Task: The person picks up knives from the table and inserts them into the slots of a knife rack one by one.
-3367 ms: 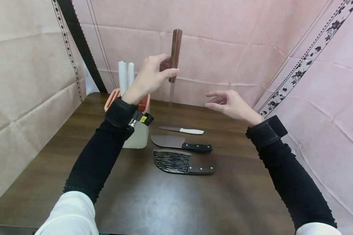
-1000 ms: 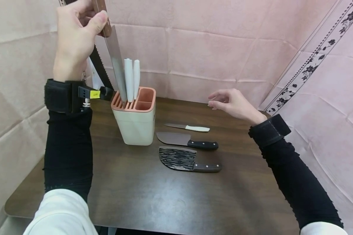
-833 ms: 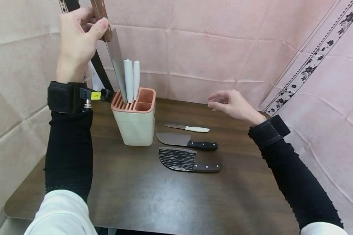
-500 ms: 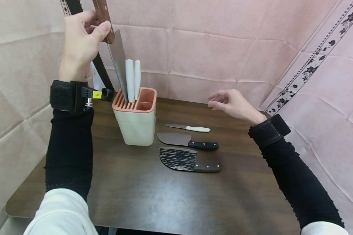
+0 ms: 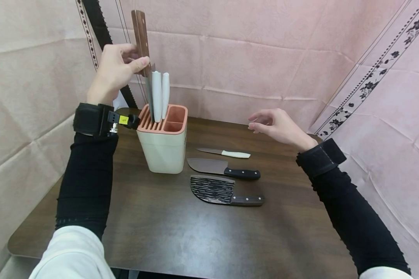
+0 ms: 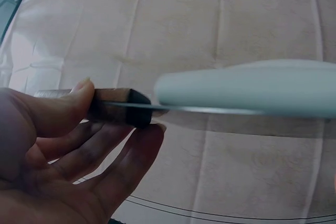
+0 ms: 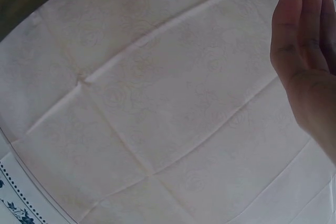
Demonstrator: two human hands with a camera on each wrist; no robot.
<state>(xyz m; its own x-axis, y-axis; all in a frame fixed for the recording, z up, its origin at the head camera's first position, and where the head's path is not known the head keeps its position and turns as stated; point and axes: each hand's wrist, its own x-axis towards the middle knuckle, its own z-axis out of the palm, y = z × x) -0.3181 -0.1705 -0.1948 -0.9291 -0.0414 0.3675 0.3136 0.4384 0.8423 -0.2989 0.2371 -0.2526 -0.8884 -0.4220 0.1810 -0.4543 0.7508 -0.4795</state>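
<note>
My left hand [image 5: 116,69] pinches the brown wooden handle of a kitchen knife [image 5: 141,37] between thumb and fingers. The blade points down into a slot of the pale green knife holder [image 5: 163,153] with its orange slotted top. Right beside that blade rise two white-handled knives [image 5: 156,95] standing in the holder. In the left wrist view the knife's dark bolster [image 6: 139,108] sits close to a white handle [image 6: 247,90]. My right hand [image 5: 276,126] hovers over the table's right side, fingers loosely bent, holding nothing; the right wrist view shows only cloth near it.
On the brown table [image 5: 153,228] lie a small white-handled paring knife [image 5: 235,154], a black-handled cleaver [image 5: 209,166] and a patterned-blade cleaver [image 5: 213,190], right of the holder. Pink cloth [image 5: 248,58] hangs behind and at both sides.
From above the table middle, my left hand carried the wooden-handled knife left to the holder. Over the last second the knife has sunk deeper into the slot. My right hand has barely moved.
</note>
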